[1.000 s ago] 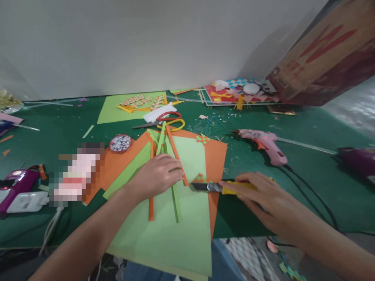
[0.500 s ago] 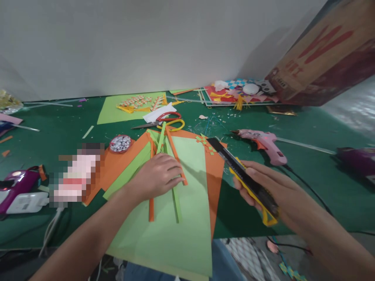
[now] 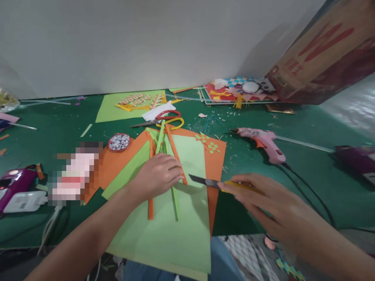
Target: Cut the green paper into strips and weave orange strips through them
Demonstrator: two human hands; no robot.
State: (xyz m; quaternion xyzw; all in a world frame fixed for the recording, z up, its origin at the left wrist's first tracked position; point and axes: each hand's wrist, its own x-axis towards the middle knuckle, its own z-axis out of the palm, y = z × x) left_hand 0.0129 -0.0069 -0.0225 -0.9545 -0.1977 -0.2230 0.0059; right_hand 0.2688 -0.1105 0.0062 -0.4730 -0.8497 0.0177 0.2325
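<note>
My left hand (image 3: 159,174) lies with curled fingers over the paper strips, pressing them against the light green paper sheet (image 3: 187,230). An orange strip (image 3: 175,146) comes out by its fingertips; another orange strip (image 3: 150,208) and a green strip (image 3: 175,205) run out below the hand. To the right, my right hand (image 3: 254,195) is closed around a yellow utility knife (image 3: 230,186). The dark blade points left, above the sheet and a short way from the left fingertips. Orange paper (image 3: 215,168) lies under the green sheet, with small woven green-and-orange pieces (image 3: 212,146) on it.
Red-and-yellow scissors (image 3: 170,117) lie behind the strips. A pink glue gun (image 3: 263,140) with its cord is at right, a round case of googly eyes (image 3: 119,142) at left. Further left is a blurred-out phone (image 3: 77,171) on a cable. A paper bag (image 3: 319,58) stands back right.
My right hand has turned the utility knife and lowered it, so the blade, now showing, points left near my left fingers. My left hand stays put on the strips.
</note>
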